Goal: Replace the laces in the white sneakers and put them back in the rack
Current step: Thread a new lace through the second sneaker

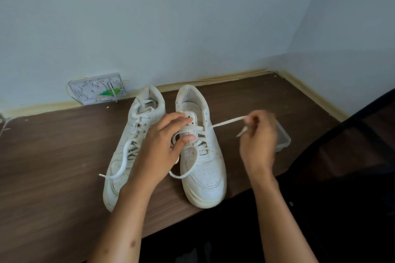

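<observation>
right hand (257, 134) pinches lace (226, 123) (left hand (162, 145) steadies sneaker (201, 156))

A brown wooden table (53, 156) holds two white sneakers (201, 156) side by side. A clear plastic box (283, 139) sits just to their right.

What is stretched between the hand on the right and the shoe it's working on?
A flat white lace, pulled taut from the right sneaker to the right hand, seen in the head view.

Two sneakers (166, 145) lie side by side on table (53, 166), box (283, 139) right.
</observation>
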Motion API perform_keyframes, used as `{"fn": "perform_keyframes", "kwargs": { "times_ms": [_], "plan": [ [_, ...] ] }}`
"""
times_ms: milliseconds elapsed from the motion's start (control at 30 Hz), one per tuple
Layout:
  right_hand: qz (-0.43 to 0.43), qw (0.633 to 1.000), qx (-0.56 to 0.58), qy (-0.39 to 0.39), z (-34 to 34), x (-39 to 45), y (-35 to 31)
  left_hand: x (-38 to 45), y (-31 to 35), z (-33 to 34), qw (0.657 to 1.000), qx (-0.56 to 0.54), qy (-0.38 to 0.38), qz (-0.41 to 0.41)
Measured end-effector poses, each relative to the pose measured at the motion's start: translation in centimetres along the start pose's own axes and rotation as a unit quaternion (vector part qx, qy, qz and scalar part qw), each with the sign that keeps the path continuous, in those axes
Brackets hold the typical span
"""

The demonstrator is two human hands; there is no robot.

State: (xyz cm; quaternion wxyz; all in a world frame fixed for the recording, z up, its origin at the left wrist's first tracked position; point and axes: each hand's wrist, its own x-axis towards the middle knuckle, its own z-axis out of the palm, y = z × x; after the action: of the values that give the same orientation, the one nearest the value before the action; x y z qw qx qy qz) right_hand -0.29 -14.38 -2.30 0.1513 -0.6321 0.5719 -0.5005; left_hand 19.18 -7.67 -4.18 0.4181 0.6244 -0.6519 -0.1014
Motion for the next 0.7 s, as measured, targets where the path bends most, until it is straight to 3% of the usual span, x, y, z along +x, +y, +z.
{"fn": "perform_keyframes", "kwargs": {
  "times_ms": [67, 133, 300, 367, 467, 600, 700],
  "plan": [
    [0.078, 0.996, -0.011, 0.049, -1.3, 0.7, 0.6, -0.1, 0.1, -0.1, 1.000, 0.008, -0.002, -0.001],
    [0.081, 0.996, -0.027, 0.031, -1.6, 0.7, 1.1, -0.1, 0.2, -0.1, 1.000, 0.008, 0.004, 0.002],
    [-0.086, 0.978, 0.005, -0.188, 1.3, -1.2, -0.5, -0.1, 0.4, -0.2, 0.999, 0.008, 0.047, 0.004],
    [-0.110, 0.968, 0.013, -0.224, 2.1, -1.9, -0.8, -0.1, 0.5, -0.3, 0.999, 0.006, 0.051, -0.002],
    [-0.069, 0.984, 0.026, -0.160, 1.8, -1.3, -0.3, 0.0, 0.6, -0.3, 0.999, -0.002, 0.049, 0.003],
    [0.123, 0.990, 0.063, 0.025, -0.4, 0.6, 0.7, 0.0, 0.3, -0.3, 0.999, -0.015, 0.047, 0.008],
    [0.128, 0.990, 0.044, 0.049, -1.3, 0.7, 1.0, 0.0, 0.2, -0.3, 0.998, -0.020, 0.052, 0.007]
  ]
}}
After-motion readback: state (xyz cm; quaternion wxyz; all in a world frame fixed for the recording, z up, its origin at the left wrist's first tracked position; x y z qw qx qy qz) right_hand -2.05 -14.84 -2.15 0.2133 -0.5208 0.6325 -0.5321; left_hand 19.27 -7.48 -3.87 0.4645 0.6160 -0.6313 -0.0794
